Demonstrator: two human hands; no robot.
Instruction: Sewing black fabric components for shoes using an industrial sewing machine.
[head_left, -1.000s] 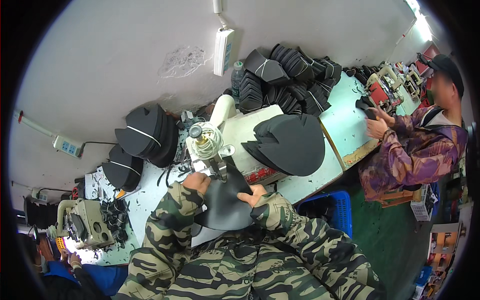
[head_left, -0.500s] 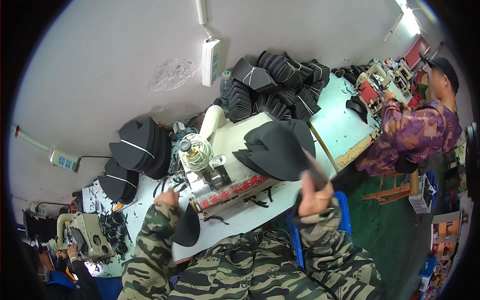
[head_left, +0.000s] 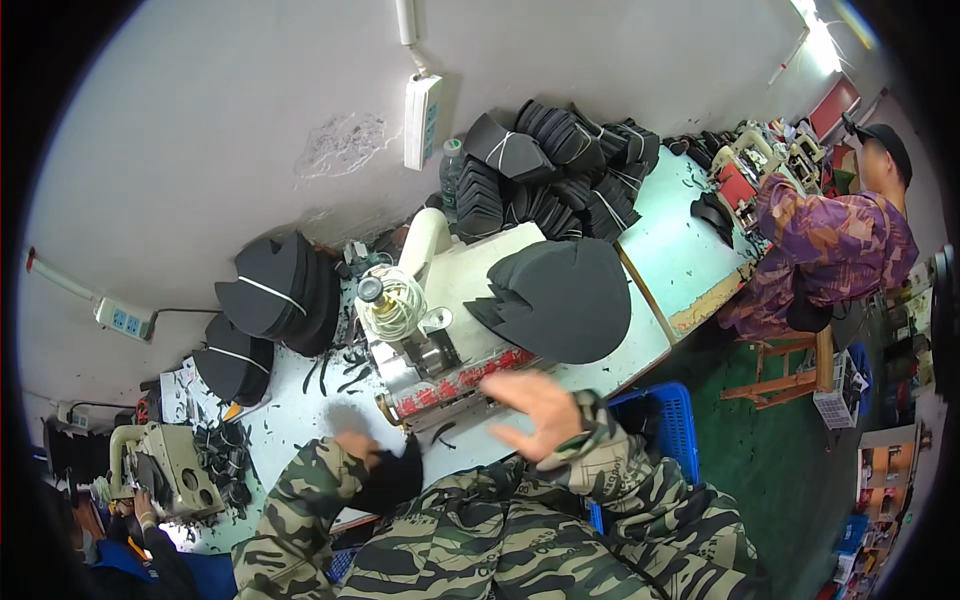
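Note:
At the near edge of the table, my left hand (head_left: 357, 449) is closed on a black foam piece (head_left: 398, 478), which hangs toward my lap. My right hand (head_left: 540, 408) is in front of the machine with fingers spread and nothing in them. Behind it a pile of leaf-shaped black foam sheets (head_left: 560, 300) lies fanned on the right part of the cream machine (head_left: 490, 262). The machine has a red-marked front bar (head_left: 455, 385) and a coil of pale cord (head_left: 400, 305) on top. A blurred dark patch shows just beyond my left hand.
Tied bundles of black foam (head_left: 565, 160) are heaped behind the machine beside a clear bottle (head_left: 452, 175). More bundles (head_left: 270, 290) stand to the left. Dark offcuts (head_left: 355, 370) litter the table. A blue basket (head_left: 680, 430) is at my right. Co-workers (head_left: 840, 245) sit on both sides.
The right hand has let go of a black foam piece onto the pile and moved left, in front of the machine. My left hand has moved slightly right and nearer me with its foam piece.

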